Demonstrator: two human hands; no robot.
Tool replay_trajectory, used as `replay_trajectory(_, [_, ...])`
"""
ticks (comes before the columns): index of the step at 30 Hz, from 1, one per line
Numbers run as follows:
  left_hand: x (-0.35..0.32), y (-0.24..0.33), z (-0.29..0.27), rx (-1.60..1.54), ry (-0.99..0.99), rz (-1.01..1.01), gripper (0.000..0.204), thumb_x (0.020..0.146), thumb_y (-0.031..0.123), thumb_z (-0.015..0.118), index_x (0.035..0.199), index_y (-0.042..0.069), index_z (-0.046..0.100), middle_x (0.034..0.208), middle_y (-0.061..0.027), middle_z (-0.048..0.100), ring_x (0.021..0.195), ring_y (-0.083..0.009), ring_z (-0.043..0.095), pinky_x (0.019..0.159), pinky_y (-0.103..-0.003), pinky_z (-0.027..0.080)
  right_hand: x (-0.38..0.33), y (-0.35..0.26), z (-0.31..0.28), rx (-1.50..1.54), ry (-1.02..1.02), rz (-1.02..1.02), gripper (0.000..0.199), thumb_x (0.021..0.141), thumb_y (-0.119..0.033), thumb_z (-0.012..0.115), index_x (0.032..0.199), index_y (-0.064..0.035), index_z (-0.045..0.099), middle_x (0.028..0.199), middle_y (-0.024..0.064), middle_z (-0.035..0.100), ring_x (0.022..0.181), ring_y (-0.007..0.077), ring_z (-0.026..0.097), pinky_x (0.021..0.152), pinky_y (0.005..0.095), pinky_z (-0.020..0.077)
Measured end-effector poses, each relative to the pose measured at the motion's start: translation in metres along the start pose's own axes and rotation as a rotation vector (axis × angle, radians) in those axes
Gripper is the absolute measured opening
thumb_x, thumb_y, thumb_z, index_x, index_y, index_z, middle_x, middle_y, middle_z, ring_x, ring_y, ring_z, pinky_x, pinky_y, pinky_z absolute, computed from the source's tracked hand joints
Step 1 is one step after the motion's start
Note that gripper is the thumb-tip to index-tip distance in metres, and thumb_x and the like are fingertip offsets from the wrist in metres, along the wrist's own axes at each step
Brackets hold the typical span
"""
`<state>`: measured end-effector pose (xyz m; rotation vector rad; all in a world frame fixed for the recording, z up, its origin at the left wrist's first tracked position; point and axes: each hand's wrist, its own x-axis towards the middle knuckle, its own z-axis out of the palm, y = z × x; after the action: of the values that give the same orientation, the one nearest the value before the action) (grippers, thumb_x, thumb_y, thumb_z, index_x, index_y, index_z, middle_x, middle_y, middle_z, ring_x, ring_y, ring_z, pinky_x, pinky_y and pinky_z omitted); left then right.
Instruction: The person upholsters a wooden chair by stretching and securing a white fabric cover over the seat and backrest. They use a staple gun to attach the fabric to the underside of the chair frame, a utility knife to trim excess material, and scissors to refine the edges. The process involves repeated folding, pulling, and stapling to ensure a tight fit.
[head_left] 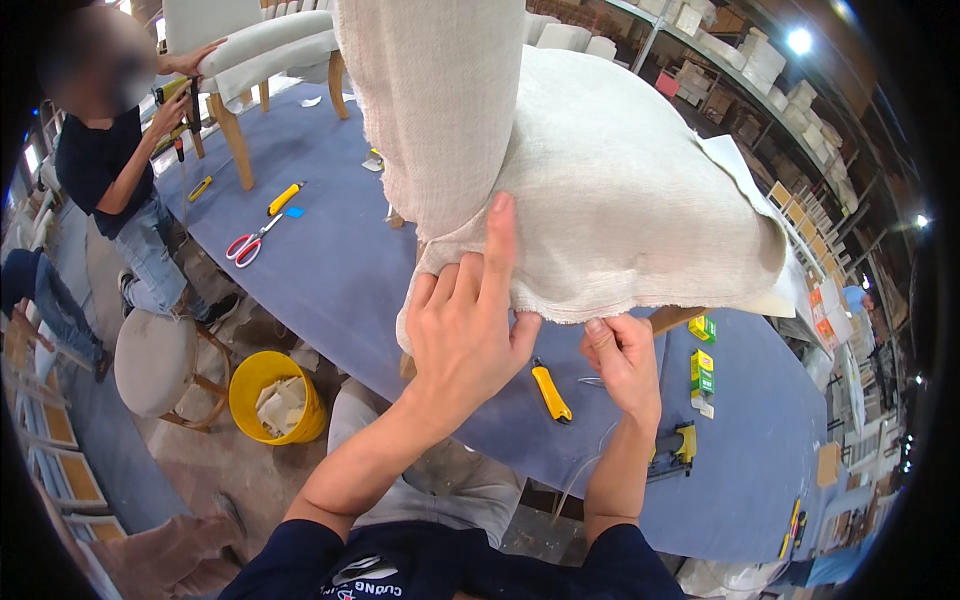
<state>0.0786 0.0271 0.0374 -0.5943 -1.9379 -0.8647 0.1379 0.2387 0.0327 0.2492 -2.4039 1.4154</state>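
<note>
Cream woven-fabric chair (640,190) stands on the blue tabletop (350,275). Left hand (460,325): index extended where back meets seat, other fingers curled on it. Right hand (628,370): fingers pinching its frayed hem (556,318). Uneven pull could pucker or fray that. Left of chair: dark-shirted co-worker (95,165), red-handled scissors (253,242), yellow plastic bucket (312,415) on the floor (250,475). Right: yellow-black nail gun (684,448); metal shelving (651,42) behind.
</note>
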Motion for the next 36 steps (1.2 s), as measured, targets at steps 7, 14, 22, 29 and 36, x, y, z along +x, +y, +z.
replay_trajectory(7, [-0.002,0.002,-0.009,0.019,-0.134,-0.005,0.104,0.065,0.010,0.073,0.160,-0.006,0.033,0.085,-0.0112,0.068,0.070,-0.0257,0.066,0.070,-0.033,0.048,-0.018,0.030,0.030,0.089,0.062,0.048,0.024,0.104,-0.020,0.062,0.100,0.0006,0.073,0.060,0.0037,0.057,0.054,0.0085,0.053,0.053,0.0277,0.0423])
replay_trajectory(14, [0.008,-0.001,-0.018,-0.056,-0.130,-0.014,0.102,0.067,0.009,0.074,0.160,-0.003,0.033,0.081,-0.0105,0.067,0.069,-0.0302,0.065,0.077,-0.037,0.053,-0.009,0.023,0.029,0.073,0.074,0.013,0.021,0.104,-0.016,0.061,0.098,0.0000,0.075,0.058,0.0026,0.056,0.053,0.0082,0.050,0.051,0.0285,0.0390])
replay_trajectory(22, [-0.064,-0.041,-0.034,-0.672,-0.079,-0.141,0.049,0.091,0.011,0.062,0.139,-0.001,0.056,0.078,-0.0066,0.062,0.068,-0.0192,0.060,0.074,-0.032,0.049,-0.059,0.066,0.086,0.152,0.129,0.126,0.024,0.090,-0.012,0.076,0.082,-0.0058,0.054,0.064,-0.0054,0.046,0.059,0.0057,0.040,0.053,0.0269,0.0343])
replay_trajectory(29, [-0.143,-0.044,-0.052,-0.870,-0.704,-0.494,0.044,0.106,0.030,0.044,0.143,0.005,0.044,0.066,-0.0091,0.059,0.056,-0.0304,0.062,0.058,-0.039,0.048,-0.125,0.012,0.160,0.374,0.195,0.153,0.030,0.087,0.006,0.073,0.116,0.0037,0.071,0.079,0.0034,0.062,0.066,0.0098,0.057,0.062,0.0269,0.0479])
replay_trajectory(36, [-0.139,-0.038,-0.050,-0.591,-0.785,-0.289,0.059,0.101,0.048,0.058,0.139,0.006,0.042,0.073,-0.0164,0.070,0.062,-0.0423,0.067,0.058,-0.049,0.052,-0.118,0.016,0.156,-0.083,0.204,-0.147,0.030,0.086,0.003,0.074,0.115,0.0046,0.070,0.092,0.0149,0.071,0.066,0.0199,0.063,0.063,0.0299,0.0501])
